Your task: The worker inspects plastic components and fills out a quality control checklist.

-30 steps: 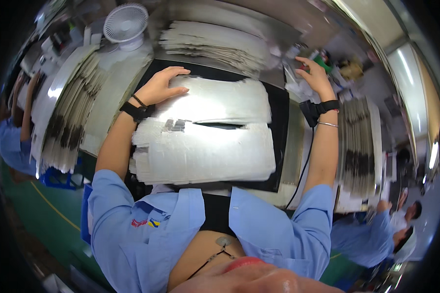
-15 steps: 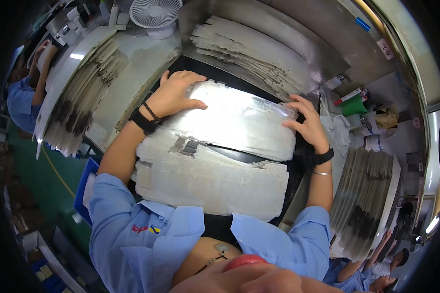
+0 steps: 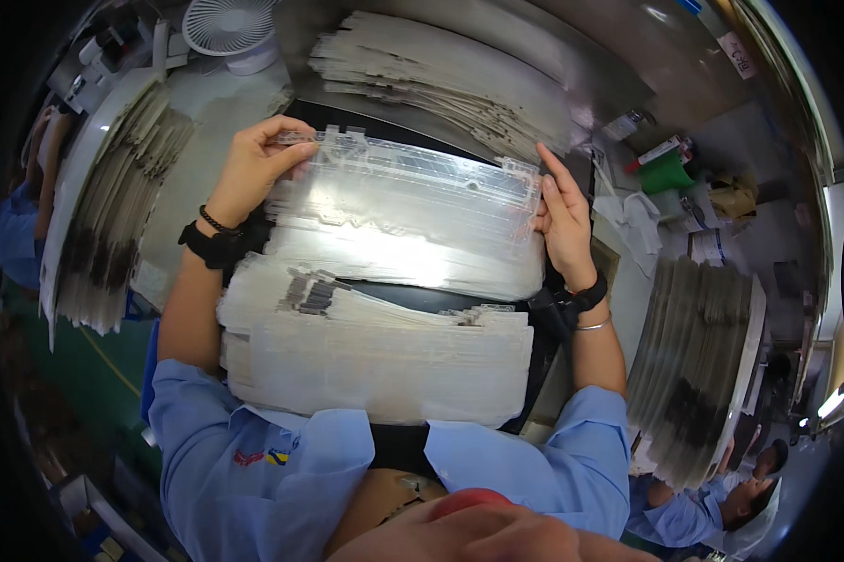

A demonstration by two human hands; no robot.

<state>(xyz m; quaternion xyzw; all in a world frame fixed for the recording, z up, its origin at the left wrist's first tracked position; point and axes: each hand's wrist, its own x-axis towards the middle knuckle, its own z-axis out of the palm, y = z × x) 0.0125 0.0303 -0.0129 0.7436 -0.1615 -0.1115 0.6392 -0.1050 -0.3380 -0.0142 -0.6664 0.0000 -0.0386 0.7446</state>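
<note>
A stack of clear flat plastic sheets [image 3: 403, 215] lies across a black mat [image 3: 422, 298] in front of me. My left hand [image 3: 253, 164] grips the stack's far left corner, thumb under and fingers over the edge. My right hand [image 3: 562, 220] presses flat against the stack's right end. Closer to my body lies a second, fanned pile of the same clear sheets [image 3: 375, 351], touched by neither hand. Both wrists carry dark bands.
More sheet piles lie at the back [image 3: 450, 80], on a tray at the left [image 3: 113, 206] and on a tray at the right [image 3: 698, 365]. A white fan [image 3: 230, 28] stands far left. A green item [image 3: 665, 173] and clutter sit far right. Other people work at both sides.
My right hand came in from the far right onto the stack's right end. My left hand shifted to the stack's far left corner. The view tilted, bringing the piles closer.
</note>
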